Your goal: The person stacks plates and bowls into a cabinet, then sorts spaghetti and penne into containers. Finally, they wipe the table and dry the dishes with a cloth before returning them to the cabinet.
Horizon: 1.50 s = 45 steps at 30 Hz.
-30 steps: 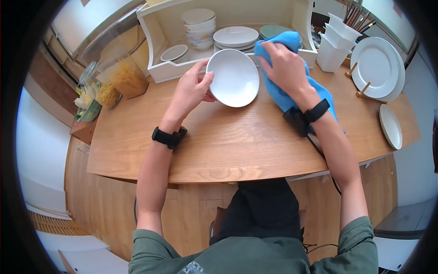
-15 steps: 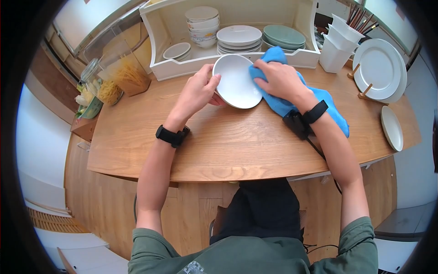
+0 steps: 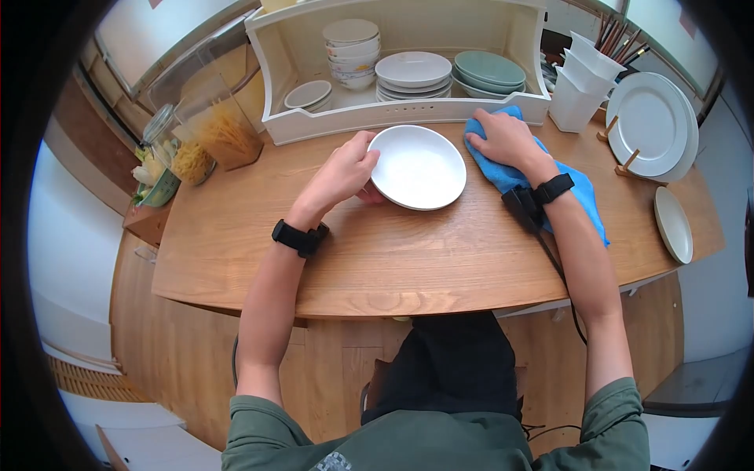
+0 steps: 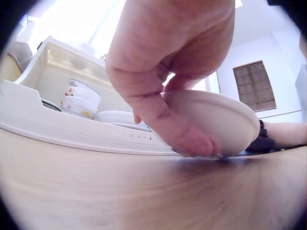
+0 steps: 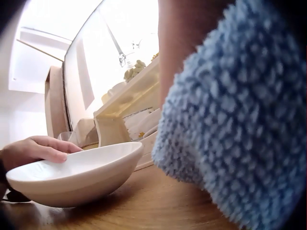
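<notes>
The white bowl [image 3: 418, 167] is in front of the shelf [image 3: 330, 119], low over the table [image 3: 377, 259] and tipped a bit. I can't tell if it touches the wood. The left hand [image 3: 339, 173] pinches its side, thumb on the rim and fingers bent under, likely so it won't slip. The bowl is round, smooth and a little shiny.

The right hand [image 3: 510, 145] grips the blue cloth [image 3: 581, 192], just beside the bowl, with thumb and finger bent on it. The cloth hides the other fingertips. It looks soft and bumpy, with one end trailing past the wrist.

On the shelf, bowls [image 3: 352, 51] sit one in another, maybe to save room, near flat white plates [image 3: 412, 69] and green ones [image 3: 491, 69]. Big round plates [image 3: 648, 118] stand up by wooden pegs [image 3: 627, 159], which seem to stop them rolling.
</notes>
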Available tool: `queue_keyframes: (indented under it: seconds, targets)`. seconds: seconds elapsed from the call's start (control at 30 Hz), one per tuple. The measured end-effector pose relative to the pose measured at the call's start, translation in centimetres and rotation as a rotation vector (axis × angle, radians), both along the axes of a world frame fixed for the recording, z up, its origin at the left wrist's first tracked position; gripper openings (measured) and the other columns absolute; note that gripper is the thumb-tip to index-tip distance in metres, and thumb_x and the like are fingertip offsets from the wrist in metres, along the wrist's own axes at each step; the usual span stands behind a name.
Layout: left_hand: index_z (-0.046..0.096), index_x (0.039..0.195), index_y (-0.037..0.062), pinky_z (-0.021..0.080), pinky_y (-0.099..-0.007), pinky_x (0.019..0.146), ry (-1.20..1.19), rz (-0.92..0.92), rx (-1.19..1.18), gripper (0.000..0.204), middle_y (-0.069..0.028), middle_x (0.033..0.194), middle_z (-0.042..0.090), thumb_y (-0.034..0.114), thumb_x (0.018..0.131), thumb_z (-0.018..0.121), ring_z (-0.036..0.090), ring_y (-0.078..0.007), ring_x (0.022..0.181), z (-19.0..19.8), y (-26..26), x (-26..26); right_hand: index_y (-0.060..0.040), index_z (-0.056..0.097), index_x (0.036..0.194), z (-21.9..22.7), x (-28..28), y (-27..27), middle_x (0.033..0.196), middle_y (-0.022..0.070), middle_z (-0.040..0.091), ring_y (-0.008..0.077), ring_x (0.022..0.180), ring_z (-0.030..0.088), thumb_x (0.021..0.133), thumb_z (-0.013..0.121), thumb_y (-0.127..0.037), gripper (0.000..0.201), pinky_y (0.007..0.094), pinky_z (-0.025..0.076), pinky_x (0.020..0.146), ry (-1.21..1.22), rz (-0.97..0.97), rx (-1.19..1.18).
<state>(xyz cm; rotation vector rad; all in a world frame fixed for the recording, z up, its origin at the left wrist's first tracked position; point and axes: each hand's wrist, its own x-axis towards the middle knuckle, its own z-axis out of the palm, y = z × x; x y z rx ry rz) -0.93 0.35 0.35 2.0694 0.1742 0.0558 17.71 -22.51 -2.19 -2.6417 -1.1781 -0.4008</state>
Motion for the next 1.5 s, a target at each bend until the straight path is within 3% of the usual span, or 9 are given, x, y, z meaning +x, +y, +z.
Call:
queue_keyframes:
  seconds: [0.1,0.27,0.5,0.7,0.93,1.17,1.23,1.37,1.5]
  targets:
    - [0.04,0.128,-0.0072,0.057,-0.0329,0.055,0.064,-0.007,0.057,0.038,-0.0175,0.092,0.065,0.016,0.099,0.038,0.067,-0.0206,0.062,0.1,-0.1,-0.1,-0.0009,0.059,0.105,-0.1,0.0,-0.1,0.089,0.0238,0.068,0.0409,0.086,0.065,0.085,0.06,-0.03,0.036,0.0508,0.051,0.078,0.014,0.015,0.009]
    - [0.047,0.12,-0.0039,0.053,-0.0308,0.051,0.164,-0.075,0.13,0.033,-0.0126,0.075,0.064,0.02,0.101,0.036,0.064,-0.0183,0.056,-0.2,-0.4,-0.2,-0.0005,0.059,0.103,-0.3,0.2,-0.1,0.087,0.0243,0.067,0.0415,0.085,0.065,0.085,0.059,-0.031,0.035,0.0506,0.051,0.078,0.009,0.036,0.045]
    - [0.054,0.12,0.0002,0.05,-0.0241,0.051,0.195,-0.166,0.172,0.035,-0.0065,0.072,0.064,0.025,0.103,0.035,0.063,-0.0124,0.055,0.6,0.4,0.1,-0.0018,0.057,0.104,-0.4,0.2,-0.1,0.09,0.0244,0.067,0.042,0.087,0.064,0.086,0.059,-0.032,0.035,0.0512,0.05,0.079,0.058,0.027,0.03]
    - [0.056,0.109,-0.0028,0.049,-0.0266,0.049,0.092,0.017,0.043,0.042,-0.009,0.072,0.064,0.033,0.103,0.036,0.062,-0.0146,0.054,2.6,3.1,3.6,-0.0007,0.057,0.102,-0.7,0.4,-0.1,0.088,0.0245,0.067,0.0427,0.085,0.065,0.086,0.059,-0.032,0.035,0.0514,0.051,0.079,0.06,0.027,0.053]
    - [0.058,0.106,-0.0015,0.043,-0.0245,0.045,0.091,0.148,0.148,0.067,-0.0088,0.072,0.064,0.06,0.096,0.035,0.06,-0.0137,0.053,4.1,4.8,11.2,0.0002,0.057,0.098,-0.8,0.3,-0.1,0.084,0.0248,0.067,0.0426,0.081,0.065,0.085,0.059,-0.03,0.033,0.0515,0.052,0.076,0.061,0.051,0.067]
    - [0.061,0.087,-0.0019,0.038,-0.0281,0.04,0.07,0.306,0.229,0.062,-0.0077,0.065,0.06,0.057,0.093,0.043,0.055,-0.0148,0.047,1.3,6.4,17.6,0.0005,0.057,0.098,-0.9,0.4,0.0,0.083,0.0244,0.067,0.0421,0.079,0.065,0.085,0.059,-0.029,0.032,0.0509,0.052,0.074,0.067,0.05,0.081]
    - [0.059,0.075,0.0004,0.034,-0.031,0.038,0.03,0.301,0.44,0.056,-0.0058,0.059,0.056,0.053,0.091,0.049,0.052,-0.0156,0.044,0.7,6.9,18.8,0.0002,0.057,0.097,-0.9,0.3,0.0,0.082,0.0242,0.067,0.042,0.079,0.065,0.085,0.059,-0.028,0.031,0.0511,0.052,0.073,0.075,0.061,0.092]
    - [0.061,0.072,-0.0083,0.043,-0.0381,0.048,-0.042,0.358,0.324,0.048,-0.0113,0.055,0.057,0.036,0.087,0.051,0.055,-0.0207,0.047,-0.5,7.0,19.8,-0.0004,0.056,0.097,-1.0,0.4,0.2,0.081,0.023,0.067,0.0418,0.078,0.065,0.085,0.059,-0.028,0.03,0.0512,0.052,0.073,0.072,0.052,0.065]
    - [0.061,0.072,-0.0043,0.035,-0.0397,0.043,-0.266,0.394,0.132,0.036,-0.0094,0.054,0.056,0.028,0.082,0.049,0.051,-0.02,0.044,-1.1,7.4,19.8,-0.0009,0.055,0.097,-0.8,0.4,0.2,0.083,0.022,0.067,0.0411,0.08,0.065,0.086,0.058,-0.029,0.03,0.051,0.052,0.073,0.078,0.053,0.056]
